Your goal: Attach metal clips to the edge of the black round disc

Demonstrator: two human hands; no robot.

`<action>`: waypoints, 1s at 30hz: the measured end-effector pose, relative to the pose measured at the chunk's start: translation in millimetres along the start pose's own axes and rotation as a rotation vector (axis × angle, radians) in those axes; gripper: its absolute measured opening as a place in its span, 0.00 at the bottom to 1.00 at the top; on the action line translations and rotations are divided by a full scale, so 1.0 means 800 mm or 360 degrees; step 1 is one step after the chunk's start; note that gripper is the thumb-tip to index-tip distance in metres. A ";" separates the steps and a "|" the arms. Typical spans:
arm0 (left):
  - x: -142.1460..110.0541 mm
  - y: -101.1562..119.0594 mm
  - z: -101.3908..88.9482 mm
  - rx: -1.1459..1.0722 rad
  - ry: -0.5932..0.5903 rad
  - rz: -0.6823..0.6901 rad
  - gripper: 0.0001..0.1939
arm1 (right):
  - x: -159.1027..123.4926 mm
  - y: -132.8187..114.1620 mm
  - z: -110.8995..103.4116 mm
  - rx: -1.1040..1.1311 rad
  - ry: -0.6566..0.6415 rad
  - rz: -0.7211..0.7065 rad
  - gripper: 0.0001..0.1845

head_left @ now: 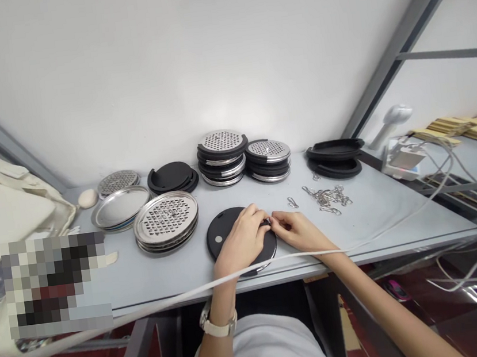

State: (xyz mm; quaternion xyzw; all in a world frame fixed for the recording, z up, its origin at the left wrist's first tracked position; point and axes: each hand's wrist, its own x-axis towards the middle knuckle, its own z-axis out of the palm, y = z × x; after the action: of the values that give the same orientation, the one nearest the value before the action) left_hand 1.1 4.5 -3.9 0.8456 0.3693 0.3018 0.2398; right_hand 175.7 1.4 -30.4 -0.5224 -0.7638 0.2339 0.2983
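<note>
A round black disc [221,234] lies flat near the front edge of the grey table [377,213]. My left hand [242,237] rests on top of the disc, its fingers curled at the right rim. My right hand [296,231] meets it there, with the fingers pinched together at the disc's edge on something too small to name. A pile of small metal clips [327,196] lies just behind my right hand, and one loose clip [292,201] sits apart from it.
Perforated metal discs [166,218] and plain metal trays [120,207] are stacked at the left. Stacks of assembled black-and-metal lids [223,156] and black rings [335,158] line the back. A white cable [150,308] runs along the front edge. A white bag sits far left.
</note>
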 end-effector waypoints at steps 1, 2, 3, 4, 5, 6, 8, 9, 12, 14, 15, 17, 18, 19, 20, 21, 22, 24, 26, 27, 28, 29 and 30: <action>0.000 0.000 0.000 0.0004 0.0001 0.0002 0.06 | 0.000 -0.001 0.000 -0.0009 0.0000 -0.0009 0.16; 0.000 0.000 0.000 0.0006 0.0001 0.0001 0.06 | 0.000 -0.001 -0.001 -0.0015 -0.0002 -0.0017 0.16; -0.001 0.001 0.000 0.0006 0.0003 -0.0003 0.07 | -0.001 -0.002 -0.001 -0.0020 -0.0001 -0.0023 0.16; -0.001 0.001 0.000 0.0005 0.0002 -0.0008 0.07 | -0.001 -0.003 -0.001 -0.0025 0.0002 -0.0026 0.16; -0.001 0.001 0.000 0.0003 -0.0001 -0.0009 0.07 | -0.001 -0.003 -0.001 -0.0031 0.0003 -0.0028 0.17; -0.001 0.001 0.000 0.0000 -0.0005 -0.0007 0.07 | -0.001 -0.003 -0.001 -0.0037 0.0002 -0.0029 0.17; 0.000 0.001 0.000 -0.0007 -0.0006 0.0006 0.07 | -0.001 -0.003 -0.001 -0.0057 0.0001 -0.0030 0.17; 0.000 0.001 0.000 -0.0010 -0.0003 0.0013 0.08 | -0.001 -0.003 -0.001 -0.0067 -0.0002 -0.0029 0.18; 0.000 0.001 0.000 -0.0016 0.0000 0.0029 0.07 | -0.001 -0.003 -0.002 -0.0088 -0.0013 -0.0035 0.17; 0.000 0.002 0.000 -0.0013 -0.0003 0.0036 0.07 | -0.002 -0.002 -0.001 -0.0096 -0.0009 -0.0045 0.16; 0.001 0.002 -0.001 -0.0010 -0.0004 0.0038 0.07 | -0.002 -0.002 -0.001 -0.0099 -0.0002 -0.0050 0.16; 0.001 0.002 -0.001 -0.0001 0.0000 0.0042 0.07 | -0.002 -0.001 -0.001 -0.0101 0.0009 -0.0058 0.15; 0.001 0.002 -0.001 0.0004 0.0001 0.0045 0.07 | -0.002 -0.001 0.000 -0.0102 0.0008 -0.0061 0.15; 0.001 0.002 -0.001 0.0008 0.0001 0.0046 0.07 | -0.002 -0.001 0.000 -0.0102 0.0007 -0.0063 0.15; 0.001 0.002 -0.001 0.0011 0.0000 0.0044 0.07 | -0.002 0.000 0.000 -0.0102 0.0003 -0.0062 0.15; 0.001 0.002 -0.001 0.0014 -0.0001 0.0040 0.07 | -0.001 0.000 0.000 -0.0103 0.0000 -0.0061 0.15; 0.001 0.002 -0.001 0.0015 -0.0004 0.0035 0.07 | -0.001 0.000 0.001 -0.0102 -0.0005 -0.0059 0.14; 0.000 0.002 -0.001 0.0021 -0.0007 0.0028 0.07 | -0.001 0.001 0.001 -0.0099 -0.0014 -0.0053 0.14; 0.000 0.002 -0.001 0.0029 -0.0009 0.0028 0.07 | -0.001 0.001 0.001 -0.0102 -0.0022 -0.0046 0.14; 0.001 0.002 -0.001 0.0032 -0.0010 0.0027 0.07 | -0.001 0.001 0.001 -0.0106 -0.0022 -0.0043 0.14; 0.001 0.002 -0.001 0.0033 -0.0009 0.0024 0.07 | -0.001 0.001 0.001 -0.0109 -0.0021 -0.0041 0.14; 0.001 0.003 -0.001 0.0032 -0.0011 0.0019 0.07 | -0.001 0.001 0.001 -0.0110 -0.0017 -0.0039 0.14; 0.001 0.003 -0.001 0.0031 -0.0013 0.0015 0.07 | -0.001 0.001 0.001 -0.0108 -0.0015 -0.0039 0.14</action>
State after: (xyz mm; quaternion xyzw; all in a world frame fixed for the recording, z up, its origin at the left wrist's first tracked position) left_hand 2.1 3.8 -2.0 0.8508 0.3673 0.2959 0.2318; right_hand 175.8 0.7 -31.3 -0.5217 -0.7790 0.2066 0.2797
